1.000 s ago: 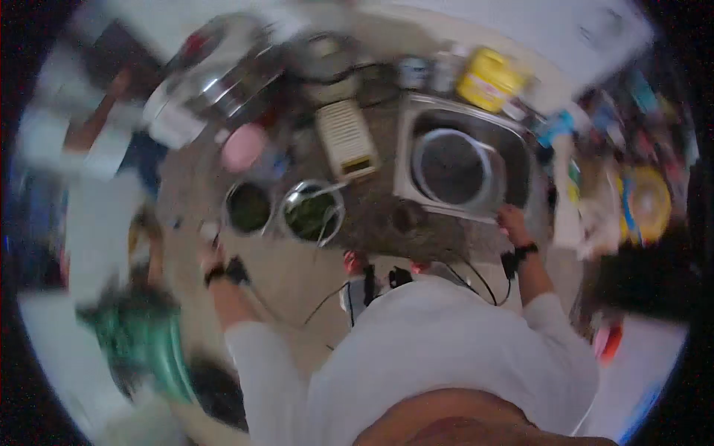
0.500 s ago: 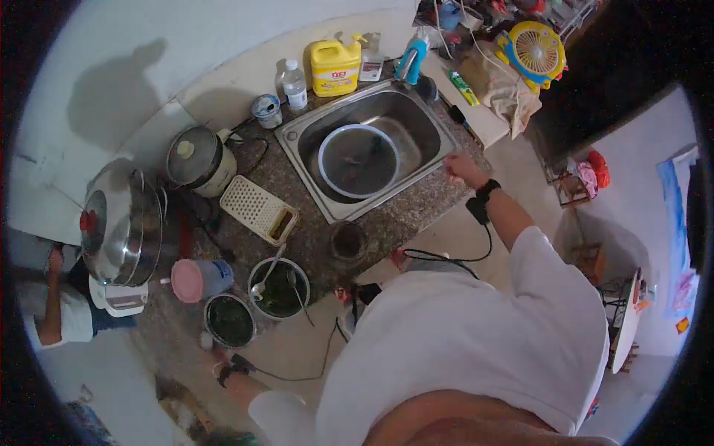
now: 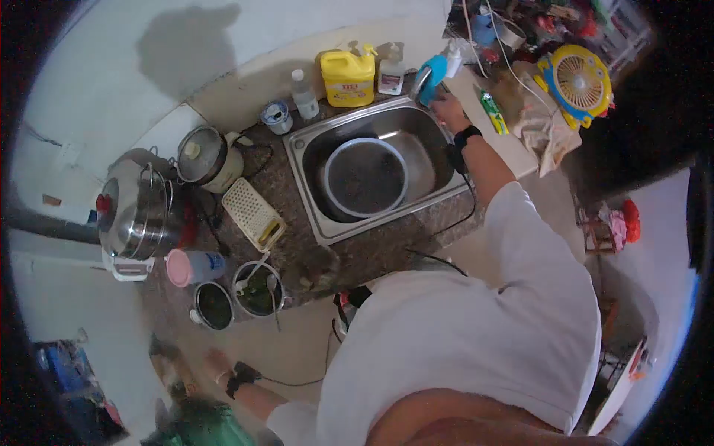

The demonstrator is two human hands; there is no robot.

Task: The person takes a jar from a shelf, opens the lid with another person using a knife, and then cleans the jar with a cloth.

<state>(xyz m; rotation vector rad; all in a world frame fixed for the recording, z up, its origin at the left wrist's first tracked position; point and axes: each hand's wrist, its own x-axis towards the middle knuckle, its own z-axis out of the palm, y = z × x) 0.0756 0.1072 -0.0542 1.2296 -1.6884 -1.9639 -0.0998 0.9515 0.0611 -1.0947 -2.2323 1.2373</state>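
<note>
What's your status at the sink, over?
Right hand by tap, contact unclear. Left hand off the counter, grip unclear. Basin in sink. No obstruction seen over basin.

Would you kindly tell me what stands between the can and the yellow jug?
In the head view, a clear, white-capped bottle stands between the can and the yellow jug.

Beyond your right hand [image 3: 448, 111] and off to its left, a white wall [image 3: 297, 26] carries a large soft shadow [image 3: 182, 48] in dim light. A speckled counter [image 3: 296, 236] lies between it and your left hand [image 3: 217, 364], with pale floor [image 3: 294, 346] just beside the latter.
</note>
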